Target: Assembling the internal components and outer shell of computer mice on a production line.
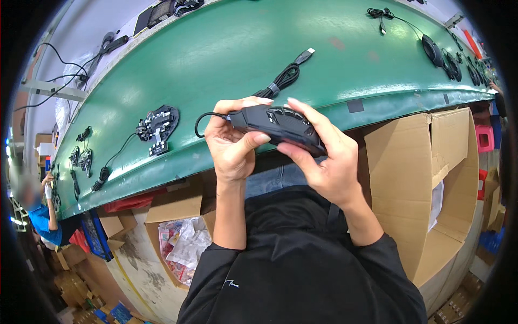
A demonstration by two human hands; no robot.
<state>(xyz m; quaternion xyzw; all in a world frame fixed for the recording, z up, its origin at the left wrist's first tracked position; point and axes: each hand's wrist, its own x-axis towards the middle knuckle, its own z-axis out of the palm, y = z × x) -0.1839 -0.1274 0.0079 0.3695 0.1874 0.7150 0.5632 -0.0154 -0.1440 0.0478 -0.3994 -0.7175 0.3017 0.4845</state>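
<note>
A black computer mouse (276,123) is held between my two hands, over the near edge of the green bench. My left hand (233,141) grips its cable end, thumb along the near side. My right hand (330,156) closes round the other end, with fingers over the top and the thumb below. From the left end the mouse's cable loops down behind my left hand. Just beyond my hands lies a bundled black cable (286,76) with its plug pointing away. Left of them, an opened mouse assembly (160,125) with exposed parts rests on the bench.
The green bench (216,48) curves across the view. More mice (431,49) with cables lie at right, and several mouse parts (81,156) at left. An open cardboard box (399,189) stands right of me; another box (162,216) holds plastic bags. A person in blue (43,216) works far left.
</note>
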